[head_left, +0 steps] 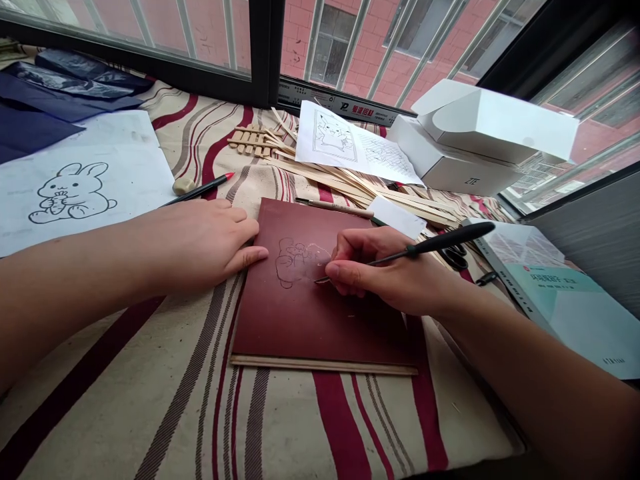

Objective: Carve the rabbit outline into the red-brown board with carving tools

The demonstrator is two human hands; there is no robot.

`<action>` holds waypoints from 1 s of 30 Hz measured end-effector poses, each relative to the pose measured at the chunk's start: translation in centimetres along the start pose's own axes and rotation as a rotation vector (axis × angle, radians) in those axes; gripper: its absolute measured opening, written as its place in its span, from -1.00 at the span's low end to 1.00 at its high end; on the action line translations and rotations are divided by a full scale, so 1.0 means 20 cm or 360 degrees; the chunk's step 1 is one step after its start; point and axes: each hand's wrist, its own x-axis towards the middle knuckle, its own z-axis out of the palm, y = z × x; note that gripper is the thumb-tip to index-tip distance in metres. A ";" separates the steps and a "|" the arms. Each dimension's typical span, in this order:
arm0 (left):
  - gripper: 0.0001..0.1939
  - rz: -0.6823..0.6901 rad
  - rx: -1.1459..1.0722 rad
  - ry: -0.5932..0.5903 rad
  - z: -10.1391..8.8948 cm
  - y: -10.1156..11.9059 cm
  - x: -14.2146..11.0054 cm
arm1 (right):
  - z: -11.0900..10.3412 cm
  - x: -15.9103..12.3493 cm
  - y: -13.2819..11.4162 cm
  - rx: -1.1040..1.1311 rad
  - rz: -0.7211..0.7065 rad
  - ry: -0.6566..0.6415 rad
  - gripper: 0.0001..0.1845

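A dark red board [310,320] lies on the striped cloth, with a small rabbit outline [300,261] cut into its upper middle. My right hand [387,270] is closed round a black-handled carving tool [440,243], and the tool's tip touches the outline's right side. My left hand [210,243] lies flat with its fingers stretched out, pressing on the board's left edge.
A rabbit drawing on white paper [75,190] lies at the left, with a red-tipped pencil [200,190] and an eraser [183,185] beside it. Wooden strips [320,173], a printed sheet [345,143], a white box [480,137], scissors [454,257] and a book [565,293] lie behind and to the right.
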 end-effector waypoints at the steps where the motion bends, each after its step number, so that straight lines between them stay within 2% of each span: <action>1: -0.49 0.0003 0.0000 0.0002 0.00 0.00 0.00 | 0.00 0.00 0.00 0.0015 0.0009 0.0001 -0.73; 6: -0.48 -0.0026 0.0001 -0.0049 0.00 0.01 0.00 | 0.03 0.00 0.04 0.0269 -0.0006 0.0133 -0.64; 9: -0.48 -0.0043 -0.0031 -0.0058 0.00 0.01 0.00 | 0.07 0.01 0.04 0.0294 -0.0063 0.0233 -0.65; 17: -0.47 -0.0019 0.0025 -0.0064 0.00 0.00 0.00 | 0.09 0.02 0.02 0.0277 -0.0001 0.0240 -0.62; 30: -0.48 -0.0066 -0.0007 -0.0098 -0.01 0.02 0.00 | 0.09 0.02 0.03 0.0280 -0.0021 0.0226 -0.65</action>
